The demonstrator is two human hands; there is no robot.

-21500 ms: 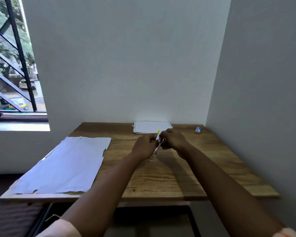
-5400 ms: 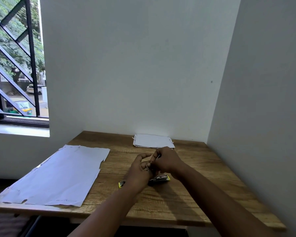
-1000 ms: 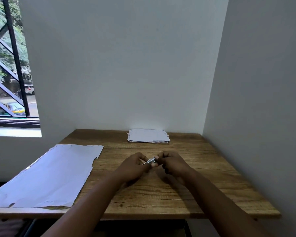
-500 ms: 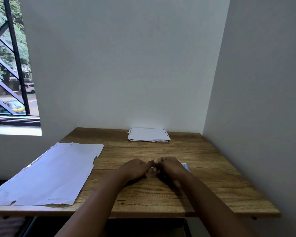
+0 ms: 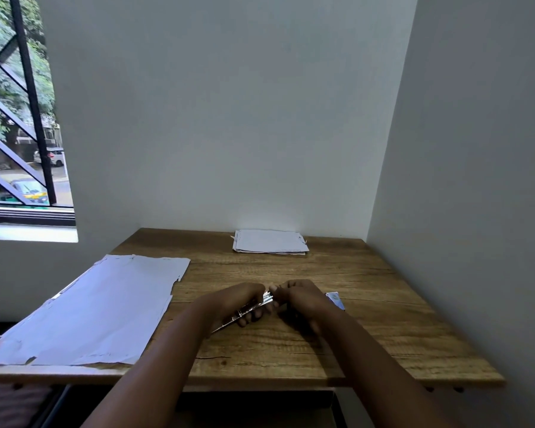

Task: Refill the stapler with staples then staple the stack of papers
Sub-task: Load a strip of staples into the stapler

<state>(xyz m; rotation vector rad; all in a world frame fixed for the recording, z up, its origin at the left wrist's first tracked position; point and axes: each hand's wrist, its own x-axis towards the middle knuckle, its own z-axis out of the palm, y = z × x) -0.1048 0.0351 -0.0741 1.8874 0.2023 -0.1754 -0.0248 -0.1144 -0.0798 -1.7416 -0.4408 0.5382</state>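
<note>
My left hand (image 5: 240, 299) is closed over the stapler (image 5: 248, 308), whose shiny metal body slants from lower left to upper right just above the wooden table (image 5: 383, 332). My right hand (image 5: 305, 299) meets it at the centre, fingertips pinched on the stapler's front end; whether staples are between them is hidden. A small blue staple box (image 5: 334, 299) lies on the table just behind my right hand. The stack of papers (image 5: 269, 241) rests at the table's back edge against the wall.
Large white paper sheets (image 5: 96, 307) cover the table's left part and reach its front edge. Walls close off the back and the right side. A barred window (image 5: 22, 118) is at the left.
Both hands stayed together low over the table's centre. The stapler's metal body now shows under my left hand, where half a second ago the hands hid it.
</note>
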